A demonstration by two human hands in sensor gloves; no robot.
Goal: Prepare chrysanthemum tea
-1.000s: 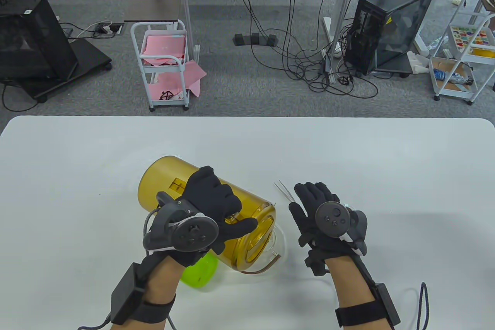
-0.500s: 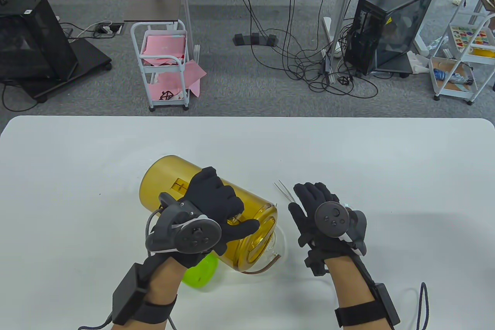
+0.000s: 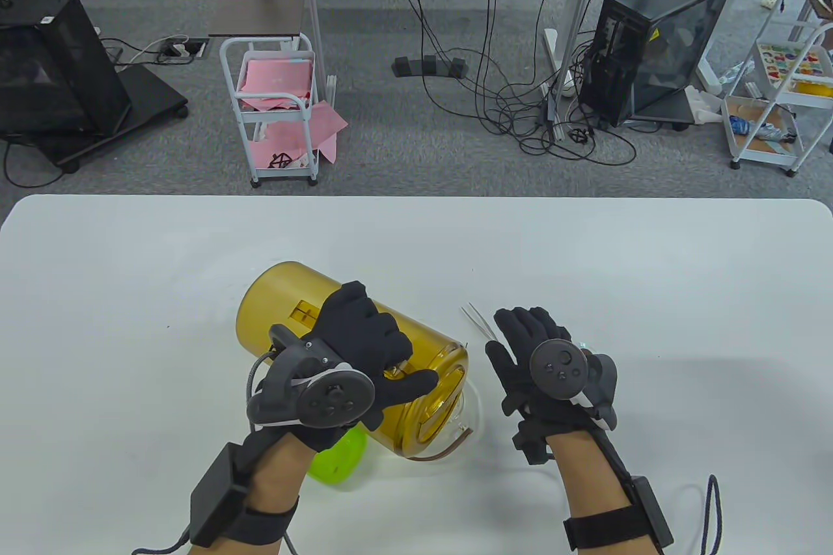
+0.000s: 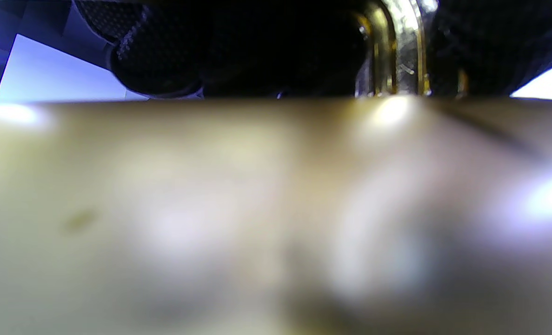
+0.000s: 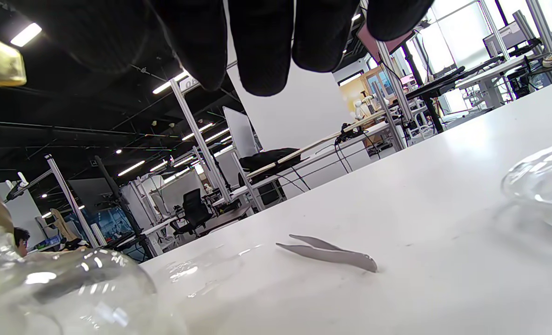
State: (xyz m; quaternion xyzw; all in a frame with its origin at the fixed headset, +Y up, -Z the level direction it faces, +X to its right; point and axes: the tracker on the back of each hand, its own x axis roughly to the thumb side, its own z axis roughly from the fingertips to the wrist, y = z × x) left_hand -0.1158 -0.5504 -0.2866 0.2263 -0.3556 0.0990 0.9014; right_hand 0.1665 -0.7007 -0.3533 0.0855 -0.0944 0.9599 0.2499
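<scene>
Here the amber jar (image 3: pixel 286 301) tilts — mouth toward the person.

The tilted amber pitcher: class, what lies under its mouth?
Under the amber pitcher mouth sits a clear glass teapot, mostly covered; its contents cannot be seen. A green lid shows beneath the left hand.

Grey carpet (image 3: pixel 403 125), tangled cables (image 3: pixel 520 106)

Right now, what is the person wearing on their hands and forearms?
Both hands, left and right, wear black fabric gloves covering the fingers. A dark grey round tracker with small buttons is strapped to the back of each. Each forearm carries a black box on a black band, with dark cables trailing from it.
</scene>
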